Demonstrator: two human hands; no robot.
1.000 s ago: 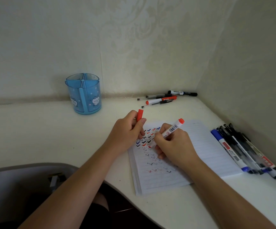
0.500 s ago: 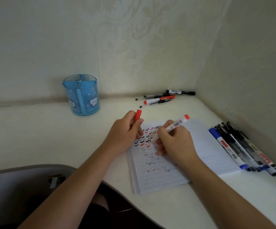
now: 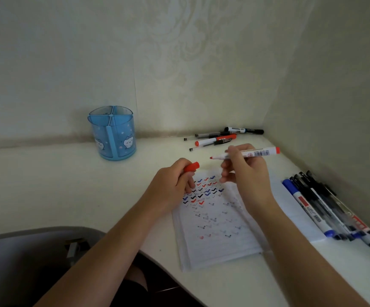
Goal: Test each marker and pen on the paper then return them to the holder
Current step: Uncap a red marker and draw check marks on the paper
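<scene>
My right hand (image 3: 247,171) holds an uncapped red marker (image 3: 254,153) level above the paper, its red tip pointing left toward the cap. My left hand (image 3: 170,187) grips the red cap (image 3: 191,167) over the paper's upper left corner. The lined paper (image 3: 215,220) lies on the desk and carries rows of red, blue and black check marks. A blue see-through holder (image 3: 112,134) with cat pictures stands empty near the back wall, to the left.
A group of pens and markers (image 3: 218,137) lies by the back wall corner. Several more pens and markers (image 3: 327,207) lie along the right wall beside the paper. A grey chair (image 3: 24,251) sits at the lower left, below the desk's curved front edge.
My right hand has lifted the marker off the paper and swung it level, tip now toward the cap. My left hand stayed with the cap, which now points right.
</scene>
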